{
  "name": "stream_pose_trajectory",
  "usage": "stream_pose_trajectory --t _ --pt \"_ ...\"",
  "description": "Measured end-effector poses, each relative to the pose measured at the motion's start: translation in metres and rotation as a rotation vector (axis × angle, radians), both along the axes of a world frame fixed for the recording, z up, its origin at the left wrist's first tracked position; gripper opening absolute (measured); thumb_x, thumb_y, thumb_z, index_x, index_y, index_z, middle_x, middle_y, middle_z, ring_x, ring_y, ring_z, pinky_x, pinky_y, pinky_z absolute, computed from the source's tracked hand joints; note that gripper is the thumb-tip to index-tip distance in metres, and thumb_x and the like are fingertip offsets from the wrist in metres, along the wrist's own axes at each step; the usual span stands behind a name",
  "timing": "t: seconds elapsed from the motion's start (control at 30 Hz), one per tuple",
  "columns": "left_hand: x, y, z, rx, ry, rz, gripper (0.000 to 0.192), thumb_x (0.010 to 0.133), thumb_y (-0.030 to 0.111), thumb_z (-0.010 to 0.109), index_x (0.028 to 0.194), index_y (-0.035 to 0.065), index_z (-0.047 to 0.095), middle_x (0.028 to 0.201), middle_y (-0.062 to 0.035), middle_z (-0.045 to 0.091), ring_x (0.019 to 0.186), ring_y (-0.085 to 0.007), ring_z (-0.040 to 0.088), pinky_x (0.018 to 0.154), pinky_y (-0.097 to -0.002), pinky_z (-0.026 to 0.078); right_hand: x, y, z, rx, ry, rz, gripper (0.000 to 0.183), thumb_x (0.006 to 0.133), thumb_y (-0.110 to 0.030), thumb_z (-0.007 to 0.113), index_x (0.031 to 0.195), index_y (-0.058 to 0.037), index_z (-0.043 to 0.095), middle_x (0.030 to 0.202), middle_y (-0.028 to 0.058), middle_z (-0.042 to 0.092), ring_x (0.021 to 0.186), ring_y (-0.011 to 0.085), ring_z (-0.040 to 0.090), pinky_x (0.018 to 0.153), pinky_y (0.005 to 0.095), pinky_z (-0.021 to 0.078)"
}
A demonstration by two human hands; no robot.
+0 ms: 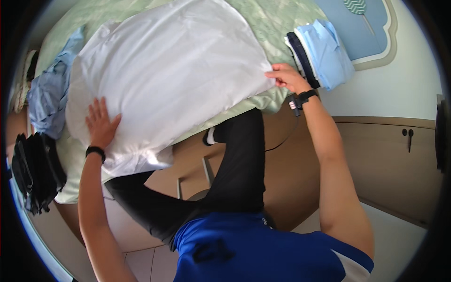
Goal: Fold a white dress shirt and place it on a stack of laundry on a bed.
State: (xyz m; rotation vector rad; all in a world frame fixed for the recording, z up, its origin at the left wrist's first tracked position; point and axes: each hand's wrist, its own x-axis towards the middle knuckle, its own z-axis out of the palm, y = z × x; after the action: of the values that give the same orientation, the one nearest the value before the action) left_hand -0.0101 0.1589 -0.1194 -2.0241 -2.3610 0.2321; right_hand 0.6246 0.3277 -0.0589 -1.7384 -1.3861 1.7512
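Observation:
A large white cloth, slightly wrinkled, lies spread over the green quilted bedcover. My left hand rests palm down on its lower left part, fingers spread and holding nothing. At the cloth's right corner, my right hand pinches the edge between thumb and fingers. Just beyond that hand is a stack of folded clothes with a light blue shirt on top. The cloth's near left end hangs in gathered folds over the bed edge, by my knee. Both wrists wear black bands.
A crumpled blue garment lies at the bed's left side, with a black bag nearer me. A blue headboard panel stands at the upper right. Below my right wrist hangs a small device on a black cable. A wooden cabinet is at right.

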Motion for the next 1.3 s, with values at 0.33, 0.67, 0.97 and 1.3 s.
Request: stream_pose_trajectory --t 0.33,0.67,0.97,1.3 --pt "0.066 -0.078 0.063 -0.187 -0.188 -0.179 0.08 0.099 0.055 0.049 0.163 0.0232 0.013 0.169 -0.0121 0.005 0.155 -0.0359 0.007 0.118 -0.0672 0.01 0.003 -0.035 0.003 0.048 -0.021 -0.084 0.012 0.09 -0.013 0.073 0.091 -0.0044 0.065 0.067 -0.0058 0.053 0.046 0.0011 0.038 0.042 0.0202 0.0238" --pt "0.07 -0.123 0.047 -0.044 -0.243 -0.182 0.08 0.096 0.056 0.054 0.161 0.0205 0.023 0.166 -0.0154 0.017 0.153 -0.0341 0.017 0.122 -0.0578 0.016 -0.031 -0.061 -0.002 1.004 -0.728 0.072 0.014 0.082 -0.008 0.07 0.092 0.0017 0.068 0.082 0.0154 0.07 0.077 0.0309 0.069 0.069 0.0392 0.0531" --pt "-0.001 -0.152 0.018 0.837 -0.727 0.644 0.046 0.095 0.021 0.063 0.134 -0.003 0.056 0.121 -0.0215 0.063 0.105 -0.0323 0.063 0.093 -0.0402 0.05 -0.232 -0.178 0.036 1.082 -0.111 0.794 0.043 0.085 -0.014 0.072 0.124 0.0018 0.06 0.13 0.0225 0.061 0.119 0.0412 0.058 0.099 0.0463 0.0474" --pt "-0.036 -0.119 0.013 0.327 -0.847 0.6 0.03 0.079 0.026 0.08 0.078 -0.0037 0.072 0.064 -0.0078 0.065 0.06 -0.0136 0.06 0.056 -0.0332 0.047 -0.402 -0.22 0.002 1.222 -0.093 0.954 0.05 0.093 -0.027 0.066 0.133 0.0001 0.053 0.142 0.0198 0.051 0.136 0.0365 0.046 0.106 0.0531 0.0392"
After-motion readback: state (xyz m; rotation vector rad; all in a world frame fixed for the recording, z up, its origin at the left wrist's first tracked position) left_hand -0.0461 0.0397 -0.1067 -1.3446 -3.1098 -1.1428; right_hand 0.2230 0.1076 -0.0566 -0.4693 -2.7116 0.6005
